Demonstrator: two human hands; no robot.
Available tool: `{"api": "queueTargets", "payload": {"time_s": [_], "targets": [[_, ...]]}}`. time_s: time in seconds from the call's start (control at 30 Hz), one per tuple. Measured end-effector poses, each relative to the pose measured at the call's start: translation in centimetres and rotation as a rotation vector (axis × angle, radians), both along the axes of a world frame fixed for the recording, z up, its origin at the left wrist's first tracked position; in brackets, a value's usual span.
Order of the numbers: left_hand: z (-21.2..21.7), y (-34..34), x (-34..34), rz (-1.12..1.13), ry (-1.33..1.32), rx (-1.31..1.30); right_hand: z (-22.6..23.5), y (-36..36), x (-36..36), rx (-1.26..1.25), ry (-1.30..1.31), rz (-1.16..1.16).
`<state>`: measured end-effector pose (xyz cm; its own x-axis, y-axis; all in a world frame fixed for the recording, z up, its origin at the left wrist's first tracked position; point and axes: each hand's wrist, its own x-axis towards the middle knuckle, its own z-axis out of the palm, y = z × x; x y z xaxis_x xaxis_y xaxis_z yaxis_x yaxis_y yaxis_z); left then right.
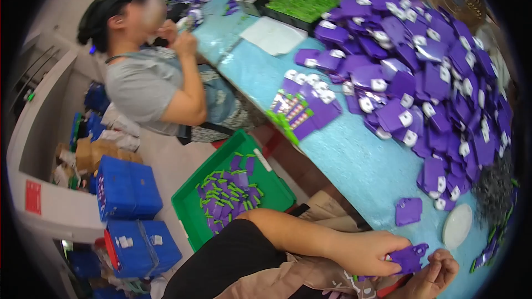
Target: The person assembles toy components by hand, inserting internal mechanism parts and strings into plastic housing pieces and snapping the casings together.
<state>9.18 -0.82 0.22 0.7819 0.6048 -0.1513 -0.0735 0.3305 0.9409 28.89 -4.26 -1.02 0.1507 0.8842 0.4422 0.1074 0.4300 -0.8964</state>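
My left hand (370, 253) pinches a flat purple plastic card (410, 257) at the near edge of the blue table (354, 160). Just right of it my right hand (434, 277) has its fingers curled, touching the same card's lower edge. Another loose purple card (408, 211) lies flat on the table just above my hands. A white oval lid (456, 226) rests to its right. A big heap of purple cards with white tabs (421, 72) covers the table's far right.
A fanned stack of purple and green cards (302, 109) lies mid-table. A green bin (230, 191) of finished pieces sits on the floor beside my knee. A person in a grey shirt (149, 86) sits at the left. Blue boxes (130, 213) stand lower left.
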Motion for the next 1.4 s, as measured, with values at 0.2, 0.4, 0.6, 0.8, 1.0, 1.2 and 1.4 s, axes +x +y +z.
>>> {"api": "queueTargets", "payload": {"time_s": [0.2, 0.4, 0.6, 0.8, 1.0, 1.2, 1.4], "targets": [[0.2, 0.7, -1.6, 0.041, 0.104, 0.027, -0.1, 1.1, -2.3, 0.017, 0.084, -0.016], [-0.5, 0.4, -0.8, 0.062, 0.003, 0.043, -0.2, 1.3, -1.7, 0.065, -0.074, 0.084], [-0.4, 0.5, -0.8, -0.017, 0.087, 0.146, 0.1, 1.2, -1.8, 0.119, -0.239, 0.055], [-0.2, 0.1, -0.4, 0.03, 0.149, 0.239, 0.1, 1.1, -1.7, 0.188, -0.473, 0.003], [0.2, 0.4, -0.6, -0.048, 0.218, 0.196, 0.3, 1.2, -1.7, 0.146, -0.506, 0.03], [-0.1, 0.0, -0.6, 0.029, 0.175, 0.24, 0.3, 1.1, -1.8, 0.204, -0.596, -0.045], [0.4, 0.5, -0.9, -0.057, 0.244, 0.273, 0.4, 1.2, -1.6, 0.22, -0.671, -0.018]]}}
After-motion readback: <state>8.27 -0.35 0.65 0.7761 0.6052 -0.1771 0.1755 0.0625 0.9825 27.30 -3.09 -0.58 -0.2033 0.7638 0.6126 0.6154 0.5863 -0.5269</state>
